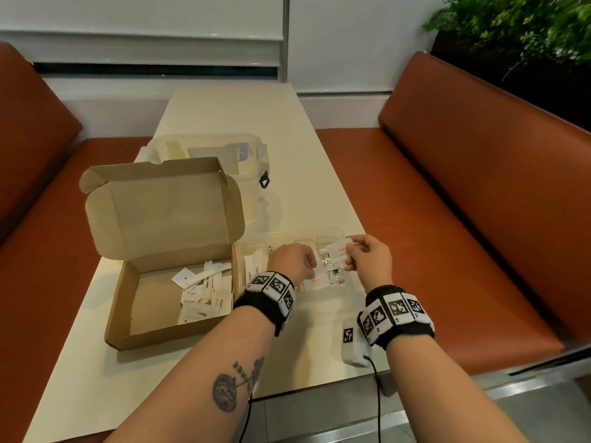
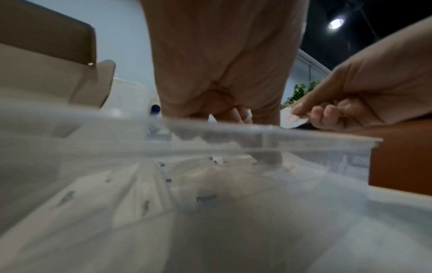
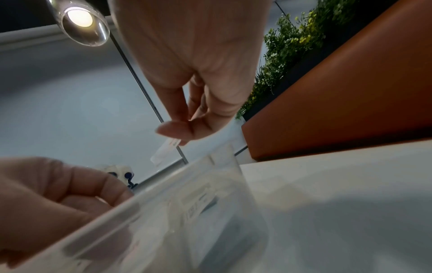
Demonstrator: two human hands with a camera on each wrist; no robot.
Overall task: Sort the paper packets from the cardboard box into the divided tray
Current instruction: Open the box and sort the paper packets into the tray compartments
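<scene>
Desk: cream rectangular desk point(image 1: 230, 116), long axis running 6 to 12 o'clock from where I look; far half bare.
Room: rust-orange bench seats point(image 1: 463, 219) on both long sides of the desk, white wall panels point(image 1: 144, 27) at 12 o'clock, green plant point(image 1: 518, 24) in a dark planter at 1 o'clock. A ceiling lamp point(image 3: 79, 18) shows in the right wrist view.
Cardboard box: open cardboard box point(image 1: 153, 302) at 9 o'clock of my hands, lid point(image 1: 166, 212) flipped up toward 12; a heap of white paper packets point(image 1: 204, 292) lies in its right half.
Divided tray: clear divided tray point(image 1: 332, 238) just beside the box at its 3 o'clock; packets already lie in its compartments, which ones I cannot tell through the plastic.
Clear container: lidded clear container point(image 1: 220, 155) with a blue clip, behind the box at 12 o'clock.
Left hand: my left hand point(image 1: 292, 260) is over the tray, fingers curled down into it; whether they grip a packet I cannot tell.
Right hand: my right hand point(image 1: 371, 259) pinches one small white packet point(image 3: 167, 149) between thumb and fingers, held over the tray's right end, clear of the rim.
Hands: near each other, not touching.
Tracker block: small white marker block point(image 1: 351, 343) with a black cable, on the desk at 6 o'clock of the right hand.
Wrists: black bands with black-and-white marker tiles on both.
</scene>
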